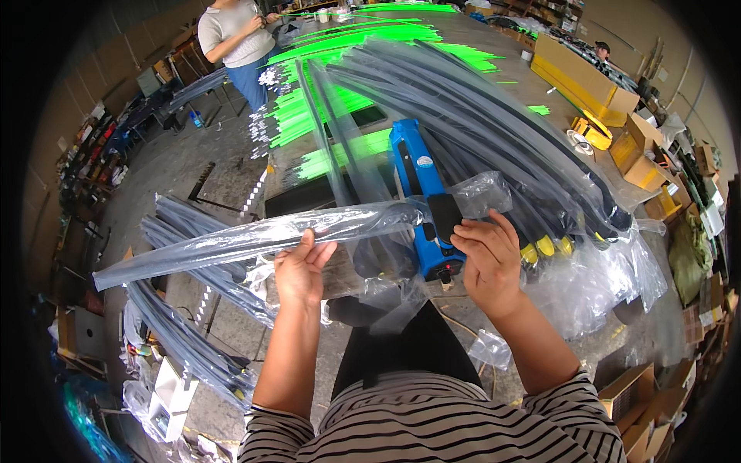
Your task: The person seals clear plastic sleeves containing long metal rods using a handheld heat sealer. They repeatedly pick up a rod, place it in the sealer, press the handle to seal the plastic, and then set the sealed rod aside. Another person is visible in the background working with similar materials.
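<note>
Near centre, a long clear plastic sleeve (pixel 255 235) with a dark rod inside runs from far left to the blue sealing tool (pixel 421 197) on the tabletop (pixel 494 46). Sleeve's right end is hidden behind the tool's black head; rod details hard to make out through glare. Left hand (pixel 299 270) palm-up under the sleeve, fingers curled, pinching it with the thumb on top. Right hand (pixel 486 258) arched over the tool's near end, fingers bent, pinching the bag edge there; fingertips partly hidden. Bagged grey rods (pixel 494 147) piled right, green strips (pixel 347 46) far, another person (pixel 231 35) far left.
</note>
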Action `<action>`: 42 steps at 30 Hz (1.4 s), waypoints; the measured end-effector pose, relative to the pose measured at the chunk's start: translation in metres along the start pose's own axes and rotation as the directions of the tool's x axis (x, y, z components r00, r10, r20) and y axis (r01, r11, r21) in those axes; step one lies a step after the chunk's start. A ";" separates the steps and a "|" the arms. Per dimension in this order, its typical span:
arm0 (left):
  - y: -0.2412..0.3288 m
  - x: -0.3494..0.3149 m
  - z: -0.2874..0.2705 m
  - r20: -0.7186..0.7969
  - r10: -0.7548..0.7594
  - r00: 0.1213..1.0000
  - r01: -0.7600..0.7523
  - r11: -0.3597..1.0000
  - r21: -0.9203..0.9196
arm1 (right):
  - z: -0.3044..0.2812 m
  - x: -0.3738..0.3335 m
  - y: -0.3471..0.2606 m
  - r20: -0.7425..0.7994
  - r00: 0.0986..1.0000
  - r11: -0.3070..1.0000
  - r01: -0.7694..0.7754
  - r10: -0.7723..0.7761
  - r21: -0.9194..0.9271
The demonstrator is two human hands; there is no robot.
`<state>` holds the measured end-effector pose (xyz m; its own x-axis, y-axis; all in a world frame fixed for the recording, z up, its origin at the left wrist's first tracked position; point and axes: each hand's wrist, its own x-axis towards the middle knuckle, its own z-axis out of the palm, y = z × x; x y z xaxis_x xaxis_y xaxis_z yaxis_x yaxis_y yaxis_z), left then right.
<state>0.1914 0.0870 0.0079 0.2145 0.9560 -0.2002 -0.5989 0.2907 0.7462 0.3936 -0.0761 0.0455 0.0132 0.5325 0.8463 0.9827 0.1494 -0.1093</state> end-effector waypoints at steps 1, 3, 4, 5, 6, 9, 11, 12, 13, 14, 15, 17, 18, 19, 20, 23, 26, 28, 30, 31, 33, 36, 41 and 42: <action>0.000 -0.001 0.000 -0.002 -0.001 1.000 0.001 1.000 -0.001 | 0.000 0.000 0.000 -0.003 1.000 1.000 -0.009 0.009 0.002; -0.001 0.000 -0.006 -0.001 -0.019 1.000 0.019 1.000 -0.001 | 0.002 0.003 -0.003 -0.019 1.000 1.000 -0.017 0.017 0.013; -0.007 -0.004 -0.008 -0.004 -0.034 0.999 0.034 0.999 -0.004 | -0.001 0.000 -0.005 0.008 0.999 0.999 -0.034 0.035 -0.001; 0.000 0.000 -0.006 0.003 -0.001 1.000 0.001 1.000 -0.009 | -0.001 0.005 -0.007 -0.003 1.000 1.000 -0.026 0.026 0.003; 0.001 -0.001 -0.004 0.005 -0.002 1.000 0.002 1.000 -0.020 | -0.002 0.005 -0.008 0.001 1.000 1.000 -0.028 0.028 0.001; -0.001 -0.004 -0.002 0.007 0.001 1.000 0.000 0.999 -0.048 | -0.004 0.004 -0.010 -0.011 0.999 0.999 -0.040 0.040 -0.013; -0.003 -0.005 -0.005 0.033 -0.002 0.999 0.003 1.000 -0.021 | -0.003 0.003 -0.011 -0.016 0.999 0.999 -0.040 0.040 0.006; -0.003 -0.005 -0.007 0.035 0.004 0.999 -0.004 1.000 -0.018 | -0.003 0.002 -0.011 -0.020 0.999 0.999 -0.044 0.044 0.016; -0.003 -0.004 -0.007 0.037 0.009 0.999 -0.009 1.000 -0.015 | -0.003 0.002 -0.012 -0.023 0.999 0.999 -0.048 0.049 0.026; -0.003 -0.004 -0.008 0.036 0.010 0.999 -0.009 1.000 -0.008 | -0.003 0.001 -0.013 -0.010 0.999 0.999 -0.043 0.043 0.011; -0.003 -0.003 -0.009 0.037 0.010 0.999 -0.010 1.000 -0.018 | -0.004 0.001 -0.013 0.003 0.999 0.999 -0.039 0.039 -0.005; -0.005 -0.002 -0.007 0.033 0.012 0.999 -0.011 1.000 -0.028 | -0.005 0.000 -0.013 0.013 0.999 0.999 -0.038 0.038 -0.027; -0.005 -0.003 -0.005 0.032 -0.001 1.000 0.002 0.999 -0.032 | -0.006 -0.001 -0.013 0.009 0.999 0.999 -0.041 0.042 -0.035; -0.004 -0.006 -0.003 0.023 0.006 1.000 -0.005 0.999 -0.051 | -0.008 -0.002 -0.014 0.005 0.999 0.998 -0.045 0.045 -0.043; -0.003 -0.010 0.000 0.015 0.015 1.000 -0.014 0.998 -0.068 | -0.011 -0.003 -0.016 0.033 0.998 0.996 -0.044 0.047 -0.081; 0.006 -0.017 -0.009 0.032 0.033 0.999 -0.031 0.997 -0.073 | -0.019 -0.007 -0.032 -0.060 0.989 0.989 -0.140 0.138 -0.035; 0.026 -0.029 -0.039 0.025 0.050 0.998 -0.049 0.998 -0.050 | -0.027 -0.027 -0.040 -0.087 0.946 0.949 -0.305 0.312 0.080; 0.041 -0.044 -0.051 0.026 0.066 0.997 -0.065 0.997 -0.033 | -0.031 -0.040 -0.036 -0.044 0.889 0.876 -0.440 0.456 0.197; 0.056 -0.058 -0.069 0.039 0.073 0.997 -0.071 0.996 -0.052 | -0.031 -0.049 -0.035 0.241 0.682 0.590 -0.723 0.690 0.359; 0.061 -0.066 -0.075 0.029 0.072 0.997 -0.071 0.996 -0.051 | -0.030 -0.052 -0.036 0.394 0.546 0.404 -0.828 0.739 0.390; 0.068 -0.076 -0.092 0.040 0.110 0.993 -0.107 0.992 -0.064 | -0.032 -0.042 -0.048 0.533 0.471 0.211 -0.854 0.703 0.476; 0.072 -0.091 -0.099 0.114 0.091 0.989 -0.080 0.992 -0.093 | -0.017 -0.045 -0.056 0.581 0.484 0.033 -0.786 0.655 0.617; 0.075 -0.101 -0.108 0.089 0.139 0.986 -0.128 0.984 -0.122 | -0.027 -0.034 -0.057 0.525 0.552 -0.143 -0.588 0.648 0.796; 0.075 -0.102 -0.109 0.101 0.151 0.983 -0.139 0.984 -0.110 | -0.033 -0.031 -0.056 0.459 0.589 -0.086 -0.550 0.665 0.831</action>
<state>0.0404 0.0154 0.0155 0.1991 0.9798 -0.0200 -0.7039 0.1572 0.6927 0.3444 -0.1281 0.0423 0.5764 0.7955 0.1868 -0.2447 0.3861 -0.8894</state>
